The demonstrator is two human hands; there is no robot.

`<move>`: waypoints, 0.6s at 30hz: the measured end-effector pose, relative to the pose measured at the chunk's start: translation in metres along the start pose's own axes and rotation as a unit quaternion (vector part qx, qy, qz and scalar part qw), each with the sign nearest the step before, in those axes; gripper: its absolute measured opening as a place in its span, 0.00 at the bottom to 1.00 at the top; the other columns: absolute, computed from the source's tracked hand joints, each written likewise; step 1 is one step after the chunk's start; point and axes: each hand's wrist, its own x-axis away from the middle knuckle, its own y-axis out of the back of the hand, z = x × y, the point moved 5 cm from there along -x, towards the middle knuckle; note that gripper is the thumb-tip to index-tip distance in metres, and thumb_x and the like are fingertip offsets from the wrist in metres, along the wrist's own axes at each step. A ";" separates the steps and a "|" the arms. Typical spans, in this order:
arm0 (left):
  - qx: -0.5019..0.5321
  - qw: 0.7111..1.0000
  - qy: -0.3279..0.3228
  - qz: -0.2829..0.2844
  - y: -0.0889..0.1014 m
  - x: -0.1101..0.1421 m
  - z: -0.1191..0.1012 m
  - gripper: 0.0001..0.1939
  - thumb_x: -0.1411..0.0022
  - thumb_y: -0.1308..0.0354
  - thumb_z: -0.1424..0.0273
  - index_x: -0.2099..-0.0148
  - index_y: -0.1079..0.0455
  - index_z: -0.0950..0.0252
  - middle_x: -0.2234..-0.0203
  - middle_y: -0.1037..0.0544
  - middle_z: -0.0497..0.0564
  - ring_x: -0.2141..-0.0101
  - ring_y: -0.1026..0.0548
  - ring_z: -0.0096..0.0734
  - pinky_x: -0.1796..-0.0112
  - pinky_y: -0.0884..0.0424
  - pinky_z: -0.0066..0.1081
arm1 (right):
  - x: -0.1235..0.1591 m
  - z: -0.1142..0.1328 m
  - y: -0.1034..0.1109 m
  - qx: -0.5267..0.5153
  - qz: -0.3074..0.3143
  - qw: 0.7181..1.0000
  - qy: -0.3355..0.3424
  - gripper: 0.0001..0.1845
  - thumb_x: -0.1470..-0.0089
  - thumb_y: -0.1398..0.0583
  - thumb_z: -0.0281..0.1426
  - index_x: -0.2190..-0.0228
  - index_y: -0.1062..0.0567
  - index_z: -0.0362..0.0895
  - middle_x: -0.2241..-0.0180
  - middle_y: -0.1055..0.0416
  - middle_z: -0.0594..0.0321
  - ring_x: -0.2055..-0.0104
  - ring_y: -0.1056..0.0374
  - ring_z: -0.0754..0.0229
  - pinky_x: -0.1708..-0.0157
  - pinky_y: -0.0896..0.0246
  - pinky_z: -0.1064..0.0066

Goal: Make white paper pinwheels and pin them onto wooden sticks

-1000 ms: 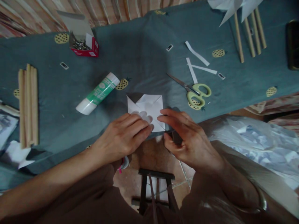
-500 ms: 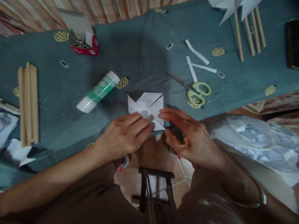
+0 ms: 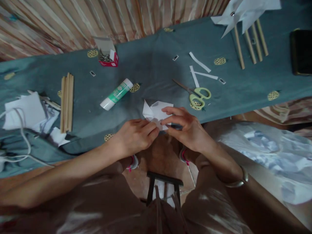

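A small piece of white paper (image 3: 159, 109), slit along its diagonals, lies at the front edge of the table between my hands. One of its corners stands up at the left. My left hand (image 3: 140, 133) is closed on the lower left part of the paper, fingertips close to its centre. From the right, my right hand (image 3: 186, 128) grips the paper's right side, two fingers stretched over its face and the thumb at its lower edge. Beyond the hands lie green-handled scissors (image 3: 198, 96) and a glue stick (image 3: 116, 94).
White paper strips (image 3: 200, 61) lie beyond the scissors. Finished paper pinwheels (image 3: 239, 18) on sticks are at the far right, near a dark phone-like object (image 3: 301, 52). At left are rolled paper sticks (image 3: 67, 102), paper sheets (image 3: 26, 110) and an open red box (image 3: 110, 63) of metal pins.
The view has shifted, showing more of the table's left side. My right hand has moved further over the paper, its fingers now across the right part. My left hand keeps its hold.
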 end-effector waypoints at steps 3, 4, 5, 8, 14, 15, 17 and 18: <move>0.041 0.997 0.045 0.038 -0.004 0.003 -0.006 0.11 0.31 0.52 0.77 0.61 0.28 0.68 0.68 0.22 0.52 0.68 0.24 0.31 0.68 0.27 0.30 | 0.001 -0.004 -0.004 -0.002 0.006 1.000 -0.008 0.09 0.48 0.38 0.23 0.69 0.20 0.49 0.50 0.24 0.61 0.49 0.29 0.54 0.47 0.34 0.54; 0.055 0.996 0.064 0.039 -0.005 0.004 -0.008 0.10 0.31 0.51 0.77 0.61 0.28 0.68 0.68 0.22 0.53 0.67 0.24 0.32 0.67 0.26 0.30 | 0.001 -0.005 -0.005 -0.001 0.007 1.000 -0.009 0.08 0.47 0.37 0.24 0.69 0.19 0.49 0.50 0.24 0.62 0.49 0.29 0.54 0.48 0.34 0.54; 0.067 0.993 0.087 0.032 -0.006 0.005 -0.010 0.10 0.31 0.51 0.76 0.60 0.28 0.68 0.67 0.22 0.53 0.66 0.24 0.33 0.67 0.26 0.31 | 0.001 -0.005 -0.005 0.002 0.006 1.000 -0.010 0.08 0.47 0.37 0.25 0.69 0.19 0.49 0.50 0.23 0.62 0.49 0.29 0.54 0.48 0.34 0.54; 0.100 0.978 0.175 -0.045 -0.006 0.010 -0.016 0.09 0.31 0.49 0.75 0.54 0.28 0.69 0.64 0.20 0.55 0.62 0.23 0.35 0.62 0.24 0.33 | 0.001 -0.005 -0.006 0.005 0.005 1.000 -0.013 0.06 0.45 0.37 0.27 0.69 0.20 0.48 0.50 0.23 0.60 0.49 0.30 0.53 0.48 0.35 0.54; 0.190 0.904 0.339 -0.179 -0.016 0.021 -0.026 0.12 0.32 0.46 0.76 0.48 0.29 0.66 0.60 0.19 0.54 0.59 0.23 0.34 0.57 0.24 0.35 | -0.001 -0.001 -0.005 -0.006 -0.012 1.000 -0.011 0.07 0.43 0.39 0.28 0.70 0.21 0.46 0.53 0.22 0.57 0.50 0.27 0.54 0.47 0.34 0.55; 0.197 0.897 0.344 -0.194 -0.017 0.022 -0.027 0.12 0.32 0.46 0.76 0.48 0.29 0.65 0.60 0.19 0.54 0.58 0.23 0.34 0.57 0.25 0.35 | -0.002 0.000 -0.005 -0.006 -0.016 1.000 -0.015 0.07 0.43 0.39 0.28 0.70 0.21 0.46 0.53 0.22 0.57 0.50 0.27 0.54 0.47 0.34 0.56; 0.213 0.891 0.337 -0.217 -0.019 0.023 -0.028 0.12 0.33 0.45 0.77 0.49 0.28 0.65 0.59 0.19 0.54 0.57 0.23 0.34 0.56 0.25 0.36 | -0.002 0.001 -0.005 -0.003 -0.027 0.999 -0.026 0.06 0.44 0.39 0.27 0.70 0.21 0.46 0.54 0.22 0.58 0.51 0.27 0.53 0.48 0.33 0.56; 0.220 0.889 0.332 -0.225 -0.020 0.024 -0.028 0.11 0.33 0.45 0.77 0.50 0.27 0.65 0.59 0.19 0.54 0.57 0.23 0.34 0.56 0.24 0.36 | -0.002 0.002 -0.005 -0.002 -0.032 0.999 -0.033 0.06 0.44 0.39 0.28 0.70 0.21 0.46 0.54 0.22 0.58 0.51 0.27 0.53 0.48 0.33 0.56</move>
